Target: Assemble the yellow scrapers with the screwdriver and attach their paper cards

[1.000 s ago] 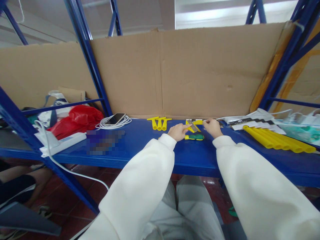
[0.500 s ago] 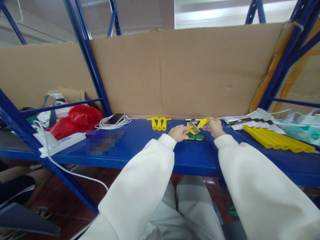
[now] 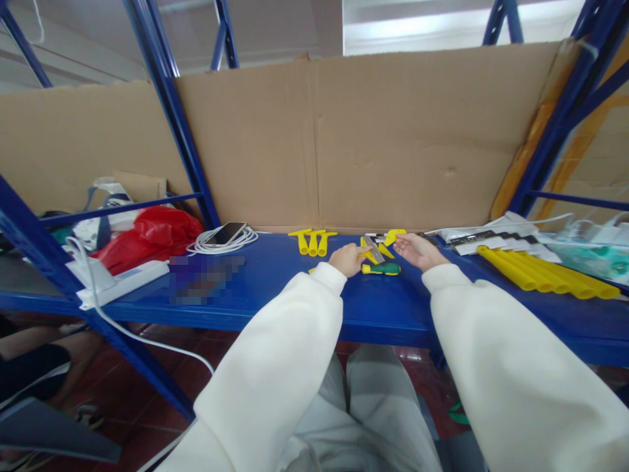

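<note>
My left hand (image 3: 348, 260) is closed on a yellow scraper head with a grey metal blade (image 3: 375, 253), holding it over the bench. In the fingertips of my right hand (image 3: 419, 252) is a small yellow plastic piece (image 3: 393, 236), raised just beyond the blade. A green-and-yellow screwdriver (image 3: 386, 269) lies on the bench right below the scraper head. Another bit of yellow (image 3: 386, 250) shows beside the blade; I cannot tell which part it belongs to. To the left, several yellow T-shaped pieces (image 3: 312, 245) lie side by side.
On the right of the blue bench (image 3: 383, 308) lie several yellow tubes (image 3: 545, 272) and black-and-white packets (image 3: 496, 242). A phone (image 3: 228, 233) rests on a coiled white cable, near a power strip (image 3: 128, 283) and a red bag (image 3: 152, 236). Cardboard (image 3: 383, 144) walls off the back.
My right hand has turned more palm-up, and the yellow piece in it has shifted slightly left and up. My left hand has moved slightly left with the scraper head.
</note>
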